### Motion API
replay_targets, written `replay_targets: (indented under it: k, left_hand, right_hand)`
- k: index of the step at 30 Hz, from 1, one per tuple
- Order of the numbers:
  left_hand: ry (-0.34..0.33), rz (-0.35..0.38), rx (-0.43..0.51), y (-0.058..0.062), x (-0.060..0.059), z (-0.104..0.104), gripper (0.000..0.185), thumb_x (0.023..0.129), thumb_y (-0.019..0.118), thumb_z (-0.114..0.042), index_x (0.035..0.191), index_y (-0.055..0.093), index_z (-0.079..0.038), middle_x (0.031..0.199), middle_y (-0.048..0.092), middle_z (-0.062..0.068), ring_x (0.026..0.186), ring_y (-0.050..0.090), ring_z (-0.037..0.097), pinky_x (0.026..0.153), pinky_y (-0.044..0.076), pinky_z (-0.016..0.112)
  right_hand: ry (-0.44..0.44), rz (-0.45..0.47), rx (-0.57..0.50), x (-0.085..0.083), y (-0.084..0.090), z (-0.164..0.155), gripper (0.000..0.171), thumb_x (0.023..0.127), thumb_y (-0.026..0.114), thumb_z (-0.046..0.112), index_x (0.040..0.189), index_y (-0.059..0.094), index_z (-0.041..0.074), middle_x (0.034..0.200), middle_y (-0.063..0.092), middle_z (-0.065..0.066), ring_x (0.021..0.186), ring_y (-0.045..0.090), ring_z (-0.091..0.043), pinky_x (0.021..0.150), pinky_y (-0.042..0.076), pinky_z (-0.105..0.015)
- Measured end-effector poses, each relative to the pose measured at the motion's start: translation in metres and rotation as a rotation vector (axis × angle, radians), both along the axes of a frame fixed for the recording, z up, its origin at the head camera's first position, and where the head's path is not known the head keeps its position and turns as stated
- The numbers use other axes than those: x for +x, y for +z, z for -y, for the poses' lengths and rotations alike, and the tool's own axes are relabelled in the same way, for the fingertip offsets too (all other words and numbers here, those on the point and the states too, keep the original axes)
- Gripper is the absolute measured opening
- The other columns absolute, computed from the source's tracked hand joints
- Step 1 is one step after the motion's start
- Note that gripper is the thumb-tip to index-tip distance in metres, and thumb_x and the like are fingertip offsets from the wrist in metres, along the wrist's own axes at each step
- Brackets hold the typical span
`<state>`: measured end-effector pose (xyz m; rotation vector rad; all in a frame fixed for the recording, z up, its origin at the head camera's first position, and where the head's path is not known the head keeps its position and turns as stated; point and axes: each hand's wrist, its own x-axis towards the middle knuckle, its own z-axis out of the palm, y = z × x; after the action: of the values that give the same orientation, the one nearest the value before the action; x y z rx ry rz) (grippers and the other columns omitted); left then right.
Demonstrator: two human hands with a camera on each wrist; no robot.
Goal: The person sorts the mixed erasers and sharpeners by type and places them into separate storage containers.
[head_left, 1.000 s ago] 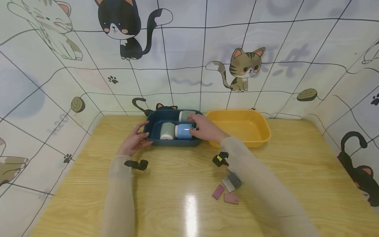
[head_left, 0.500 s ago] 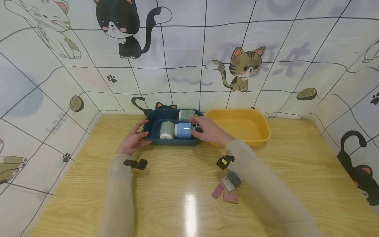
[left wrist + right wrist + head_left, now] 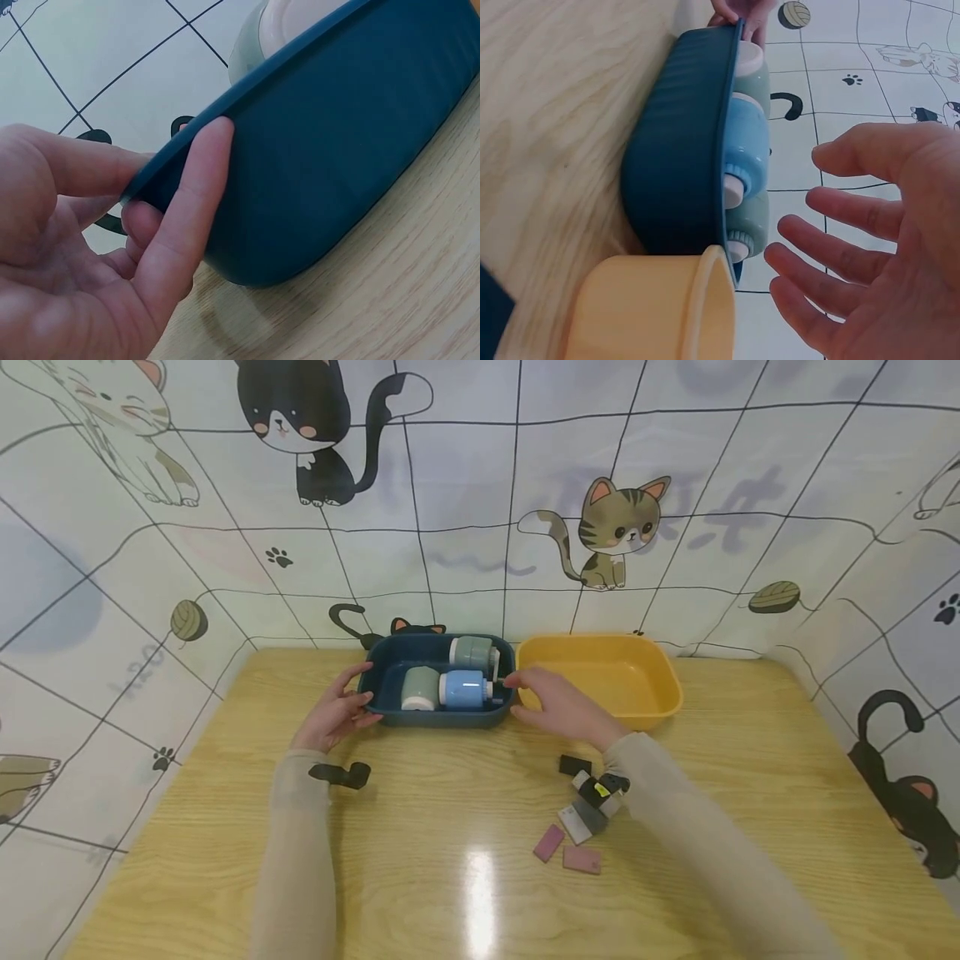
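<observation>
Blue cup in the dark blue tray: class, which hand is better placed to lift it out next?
Probably the right hand: open, empty, beside the blue cup. The left hand pinches the dark blue tray by its rim at the far end.

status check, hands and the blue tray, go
Left hand pinches the dark blue tray rim. Right hand open, off the blue bottle, between the trays. Yellow tray sits right beside it.

Bright, even overhead light leaves glare on the table [image 3: 480, 885] (edges bend, wide-angle); wrist views slightly soft.
</observation>
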<state>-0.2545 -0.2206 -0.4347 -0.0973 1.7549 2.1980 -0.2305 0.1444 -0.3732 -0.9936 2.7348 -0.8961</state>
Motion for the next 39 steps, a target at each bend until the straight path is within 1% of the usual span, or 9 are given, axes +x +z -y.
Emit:
replay_targets:
  k: [5, 12, 16, 22, 25, 29, 32, 36, 39]
  left_hand:
    - [0.006, -0.001, 0.020, -0.007, -0.002, 0.002, 0.060, 0.098, 0.043, 0.010, 0.150, 0.030, -0.016, 0.093, 0.033, 0.010, 0.066, 0.042, 0.015, 0.081, 0.055, 0.037]
    - [0.021, -0.013, -0.006, -0.016, -0.007, 0.004, 0.059, 0.099, 0.044, 0.009, 0.149, 0.032, -0.018, 0.091, 0.033, 0.008, 0.064, 0.041, 0.013, 0.077, 0.057, 0.032]
    - [0.016, -0.011, -0.001, -0.017, -0.007, 0.004, 0.059, 0.099, 0.044, 0.009, 0.150, 0.032, -0.018, 0.093, 0.032, 0.008, 0.065, 0.042, 0.013, 0.077, 0.057, 0.032]
    - [0.018, -0.012, 0.017, -0.016, -0.007, 0.004, 0.058, 0.099, 0.043, 0.008, 0.150, 0.032, -0.018, 0.096, 0.032, 0.009, 0.064, 0.041, 0.013, 0.078, 0.056, 0.034]
    - [0.016, -0.011, 0.017, -0.015, -0.006, 0.004, 0.057, 0.099, 0.043, 0.008, 0.149, 0.032, -0.018, 0.099, 0.032, 0.009, 0.066, 0.043, 0.014, 0.079, 0.056, 0.035]
    - [0.017, -0.006, 0.014, -0.015, -0.006, 0.004, 0.057, 0.100, 0.043, 0.007, 0.149, 0.033, -0.019, 0.100, 0.032, 0.010, 0.069, 0.045, 0.014, 0.081, 0.056, 0.035]
    - [0.015, -0.007, 0.014, -0.014, -0.006, 0.004, 0.056, 0.100, 0.043, 0.007, 0.149, 0.033, -0.019, 0.101, 0.031, 0.010, 0.068, 0.044, 0.014, 0.081, 0.056, 0.035]
    - [0.013, -0.016, 0.006, -0.014, -0.006, 0.004, 0.057, 0.099, 0.043, 0.007, 0.149, 0.033, -0.018, 0.100, 0.031, 0.010, 0.068, 0.044, 0.014, 0.080, 0.056, 0.034]
    - [0.018, -0.020, -0.006, -0.015, -0.005, 0.004, 0.057, 0.099, 0.044, 0.008, 0.149, 0.033, -0.018, 0.096, 0.033, 0.009, 0.067, 0.044, 0.014, 0.079, 0.056, 0.034]
  right_hand:
    - [0.018, 0.007, 0.000, 0.010, -0.006, -0.010, 0.034, 0.092, 0.062, 0.010, 0.122, 0.057, -0.005, 0.122, 0.058, -0.016, 0.114, 0.052, -0.031, 0.101, 0.041, -0.046]
    - [0.037, 0.014, 0.029, 0.019, -0.012, -0.022, 0.031, 0.092, 0.062, 0.010, 0.120, 0.059, -0.003, 0.119, 0.060, -0.016, 0.112, 0.055, -0.030, 0.098, 0.045, -0.045]
    - [0.042, 0.021, 0.051, 0.024, -0.013, -0.027, 0.032, 0.092, 0.062, 0.011, 0.121, 0.058, -0.004, 0.119, 0.060, -0.015, 0.113, 0.056, -0.030, 0.098, 0.045, -0.045]
    - [0.047, 0.043, 0.087, 0.029, -0.016, -0.035, 0.033, 0.094, 0.061, 0.014, 0.123, 0.058, 0.000, 0.121, 0.059, -0.011, 0.112, 0.055, -0.029, 0.097, 0.045, -0.044]
    - [0.054, 0.034, 0.094, 0.030, -0.020, -0.039, 0.031, 0.094, 0.060, 0.014, 0.123, 0.060, 0.001, 0.120, 0.059, -0.010, 0.109, 0.056, -0.028, 0.095, 0.046, -0.042]
    - [0.055, 0.022, 0.084, 0.033, -0.024, -0.043, 0.030, 0.093, 0.061, 0.012, 0.120, 0.061, 0.001, 0.118, 0.060, -0.009, 0.105, 0.057, -0.026, 0.093, 0.048, -0.042]
    - [0.060, 0.043, 0.067, 0.036, -0.026, -0.045, 0.029, 0.092, 0.061, 0.009, 0.119, 0.061, 0.000, 0.116, 0.061, -0.009, 0.101, 0.057, -0.025, 0.090, 0.049, -0.043]
    - [0.078, 0.079, 0.060, 0.039, -0.029, -0.047, 0.029, 0.090, 0.062, 0.005, 0.118, 0.061, 0.000, 0.115, 0.062, -0.010, 0.101, 0.058, -0.026, 0.089, 0.049, -0.043]
    - [0.097, 0.066, 0.077, 0.040, -0.032, -0.050, 0.029, 0.089, 0.064, 0.004, 0.117, 0.061, 0.001, 0.115, 0.063, -0.010, 0.103, 0.059, -0.027, 0.089, 0.049, -0.042]
